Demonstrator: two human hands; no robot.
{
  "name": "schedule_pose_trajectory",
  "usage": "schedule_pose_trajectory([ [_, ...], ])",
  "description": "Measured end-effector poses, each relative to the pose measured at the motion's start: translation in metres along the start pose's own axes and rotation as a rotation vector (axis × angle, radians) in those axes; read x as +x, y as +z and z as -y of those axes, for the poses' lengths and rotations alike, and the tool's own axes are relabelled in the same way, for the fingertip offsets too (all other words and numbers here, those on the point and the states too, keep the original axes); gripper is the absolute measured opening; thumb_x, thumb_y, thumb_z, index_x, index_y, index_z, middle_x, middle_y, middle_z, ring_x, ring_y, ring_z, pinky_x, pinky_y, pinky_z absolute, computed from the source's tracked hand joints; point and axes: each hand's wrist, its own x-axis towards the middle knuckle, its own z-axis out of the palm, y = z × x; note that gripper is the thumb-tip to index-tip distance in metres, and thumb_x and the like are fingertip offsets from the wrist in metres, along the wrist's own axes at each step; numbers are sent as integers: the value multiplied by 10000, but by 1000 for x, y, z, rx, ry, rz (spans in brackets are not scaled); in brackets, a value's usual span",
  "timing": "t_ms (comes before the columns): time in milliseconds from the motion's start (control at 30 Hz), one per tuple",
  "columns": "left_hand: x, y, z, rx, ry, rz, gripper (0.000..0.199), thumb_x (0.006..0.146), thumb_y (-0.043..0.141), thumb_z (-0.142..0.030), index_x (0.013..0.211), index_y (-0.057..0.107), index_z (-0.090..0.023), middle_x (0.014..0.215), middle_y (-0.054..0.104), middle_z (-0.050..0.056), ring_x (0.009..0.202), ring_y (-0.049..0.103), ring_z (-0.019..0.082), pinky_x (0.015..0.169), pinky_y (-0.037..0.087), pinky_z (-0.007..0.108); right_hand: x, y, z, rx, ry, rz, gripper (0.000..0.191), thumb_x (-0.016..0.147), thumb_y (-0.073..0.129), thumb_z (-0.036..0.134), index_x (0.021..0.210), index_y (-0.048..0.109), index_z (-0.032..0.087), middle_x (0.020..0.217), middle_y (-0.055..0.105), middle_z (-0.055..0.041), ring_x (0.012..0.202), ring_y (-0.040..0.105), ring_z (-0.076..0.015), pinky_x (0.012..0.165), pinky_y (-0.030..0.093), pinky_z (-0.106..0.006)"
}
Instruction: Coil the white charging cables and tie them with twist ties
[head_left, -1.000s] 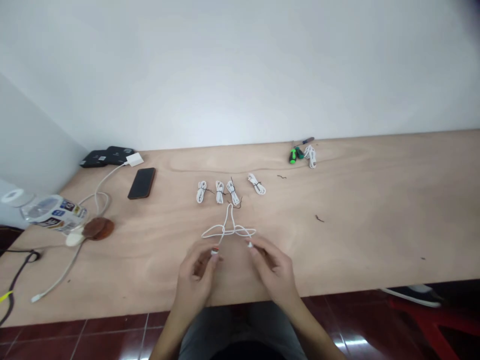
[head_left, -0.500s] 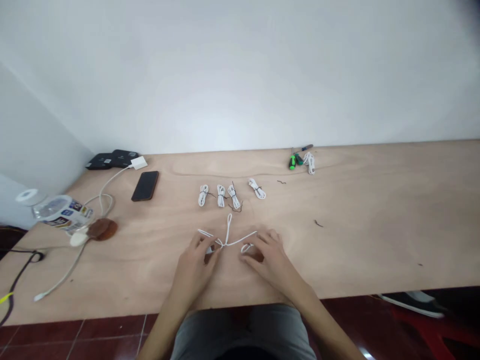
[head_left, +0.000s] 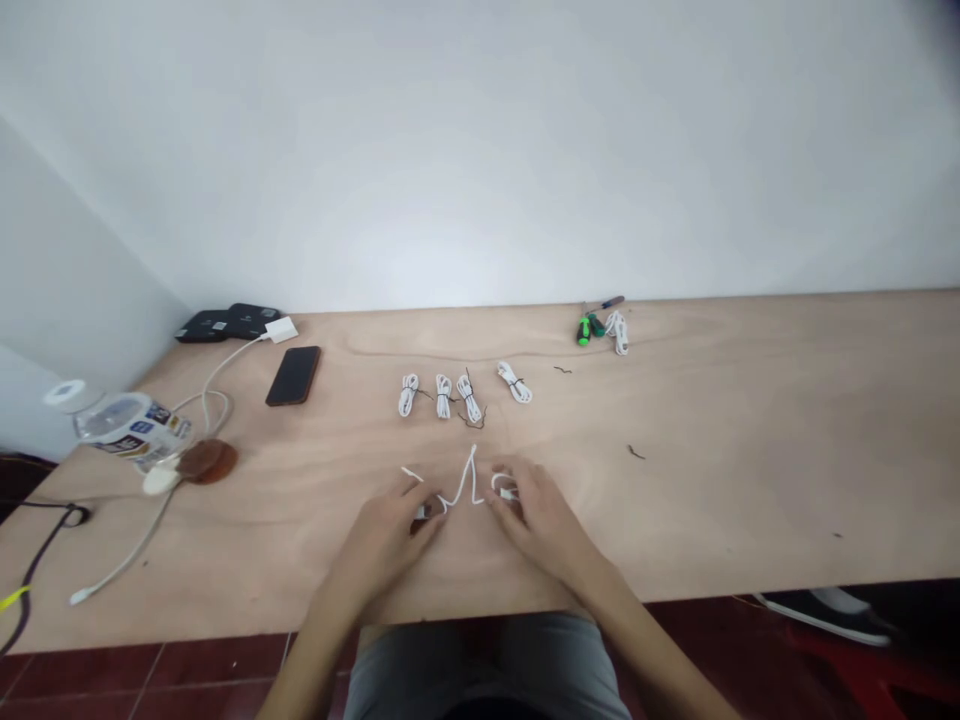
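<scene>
A loose white cable stretches between my hands near the table's front edge, its middle rising in a narrow peak. My left hand pinches one part of it, with a small white end showing under the fingers. In my right hand is a curled part of the same cable, and a white connector shows between thumb and fingers. Beyond my hands lie several white cable bundles bound with dark ties. A loose black twist tie rests just in front of them.
Green-handled screwdrivers and another white cable bundle lie by the wall. To the left are a phone, black boxes, a white charger and a plastic bottle. Dark tie pieces lie on the right.
The cable between my hands has changed shape: its upright loop has opened into a wider peak further right. My hands stay close to where they were, still gripping it.
</scene>
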Motion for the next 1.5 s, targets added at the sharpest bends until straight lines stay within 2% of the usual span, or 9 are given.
schedule_pose_trajectory([
  [100,-4,-4,4,-10,37,-40,128,973,616,-263,1017,735,-248,928,749,35,851,706,219,733,496,299,1,-6,0,54,-45,89,445,914,775,379,1321,642,257,1211,717,-92,1092,672,-293,958,544,-455],
  [200,-7,-5,8,-35,45,-136,148,950,640,-272,1043,751,-241,886,761,29,802,707,212,718,501,295,-1,-13,3,71,-105,130,94,953,720,323,1006,725,246,993,730,-60,961,673,-264,868,538,-408],
  [300,-9,-4,10,-111,12,-205,165,971,637,-321,1008,764,-223,850,754,29,725,670,188,683,489,284,-4,-14,7,128,-103,28,246,984,679,392,803,625,235,844,650,-51,828,613,-237,758,513,-372],
  [433,-8,-1,5,-324,-65,-218,256,1025,585,-386,998,762,-203,871,749,32,740,646,176,686,480,273,-3,-7,13,234,-37,-97,385,843,831,530,918,592,238,992,617,-72,846,589,-232,683,517,-347],
  [600,-3,13,-3,-591,-110,-181,339,1041,567,-453,940,736,-177,775,674,19,728,615,170,680,461,265,4,3,24,282,-92,-125,313,897,783,494,886,612,233,1227,646,-132,1092,632,-290,909,544,-422],
  [833,7,37,-9,-882,-243,-324,429,997,615,-546,844,698,-154,679,567,-3,608,503,124,570,396,235,5,21,40,556,141,-61,252,1067,508,449,953,564,232,765,563,18,687,531,-169,662,446,-299],
  [1033,5,46,-19,-1022,-302,-317,460,963,652,-598,855,672,-152,683,543,-11,581,455,103,532,372,214,7,32,51,744,287,-11,348,858,811,487,1007,648,218,736,532,39,659,486,-158,607,412,-275],
  [1133,4,50,-29,-1009,-254,-301,445,992,615,-590,886,684,-163,692,553,-5,630,499,131,598,438,238,7,35,54,708,268,-106,344,1004,624,518,843,594,215,748,555,12,698,522,-168,654,441,-287],
  [1500,10,65,-55,-530,-112,-583,338,1074,531,-441,1179,789,-250,1243,661,114,1256,560,279,1112,458,460,10,48,65,1011,341,-169,455,1032,491,664,1047,625,230,983,676,-54,914,659,-212,840,567,-326],
])
